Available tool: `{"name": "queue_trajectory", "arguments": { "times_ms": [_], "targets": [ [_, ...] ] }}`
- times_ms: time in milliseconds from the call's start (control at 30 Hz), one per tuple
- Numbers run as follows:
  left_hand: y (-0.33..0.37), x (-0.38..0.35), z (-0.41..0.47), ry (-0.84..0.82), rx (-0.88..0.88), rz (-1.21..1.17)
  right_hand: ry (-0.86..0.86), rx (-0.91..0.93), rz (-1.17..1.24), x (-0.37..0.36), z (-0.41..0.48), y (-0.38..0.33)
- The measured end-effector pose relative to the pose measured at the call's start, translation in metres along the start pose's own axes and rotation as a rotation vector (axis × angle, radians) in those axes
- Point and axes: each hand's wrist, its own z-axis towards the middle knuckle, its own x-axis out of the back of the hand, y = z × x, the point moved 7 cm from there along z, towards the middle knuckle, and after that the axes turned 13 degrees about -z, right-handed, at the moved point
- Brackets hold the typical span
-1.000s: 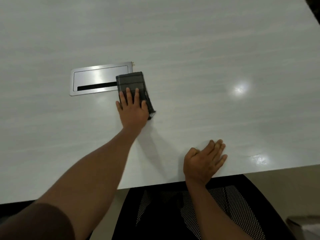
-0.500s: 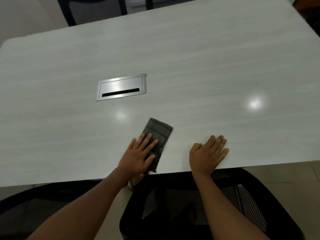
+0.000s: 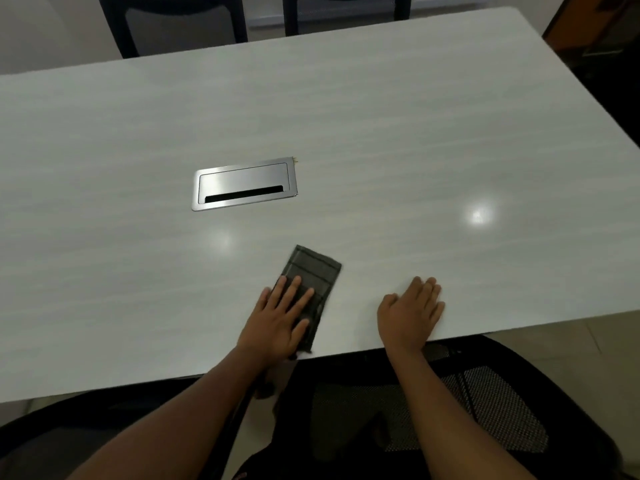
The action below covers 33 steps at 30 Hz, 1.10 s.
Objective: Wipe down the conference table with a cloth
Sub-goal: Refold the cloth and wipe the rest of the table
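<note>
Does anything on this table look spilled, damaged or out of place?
Nothing is spilled or visibly damaged. The one oddity is a tiny brownish speck at the far right corner of the metal cable hatch; too small to identify. The cloth lies askew under the left hand.

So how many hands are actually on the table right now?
2. The left hand lies flat on the dark cloth near the front edge of the table; the right hand rests flat on the table surface to its right. Neither is hidden.
</note>
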Motion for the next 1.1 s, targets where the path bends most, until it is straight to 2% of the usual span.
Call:
{"name": "queue_trajectory", "arguments": {
  "times_ms": [67, 133, 200, 300, 333, 367, 400, 533, 800, 867, 1100],
  "targets": [
    [-0.007, 0.003, 0.015, 0.032, 0.25, -0.11, 0.006, 0.038, 0.005, -0.005, -0.02, -0.029],
    [0.003, 0.002, 0.026, 0.04, 0.351, -0.171, 0.029, 0.065, 0.006, -0.01, -0.043, -0.054],
    [0.005, 0.0, 0.027, 0.006, 0.168, -0.131, 0.061, 0.044, 0.008, -0.014, -0.066, -0.072],
    [-0.023, 0.004, 0.013, -0.095, -0.332, 0.02, 0.109, -0.026, 0.004, -0.016, -0.079, -0.078],
    [-0.043, 0.009, 0.01, -0.114, -0.418, 0.041, 0.129, -0.048, -0.003, -0.017, -0.08, -0.08],
    [-0.063, 0.016, 0.012, -0.089, -0.43, 0.045, 0.148, -0.064, -0.015, -0.016, -0.081, -0.081],
    [-0.083, 0.024, 0.017, -0.037, -0.363, 0.036, 0.162, -0.073, -0.036, -0.015, -0.081, -0.083],
    [-0.137, 0.047, 0.047, 0.133, 0.222, -0.123, 0.203, -0.103, -0.079, -0.016, -0.082, -0.087],
    [-0.135, 0.048, 0.102, 0.223, 0.621, -0.217, 0.21, -0.105, -0.102, -0.021, -0.081, -0.087],
    [-0.119, 0.044, 0.103, 0.195, 0.613, -0.226, 0.2, -0.102, -0.103, -0.021, -0.081, -0.087],
    [-0.062, 0.019, 0.025, 0.048, 0.211, -0.142, 0.166, -0.079, -0.061, -0.016, -0.083, -0.086]
  ]
}}
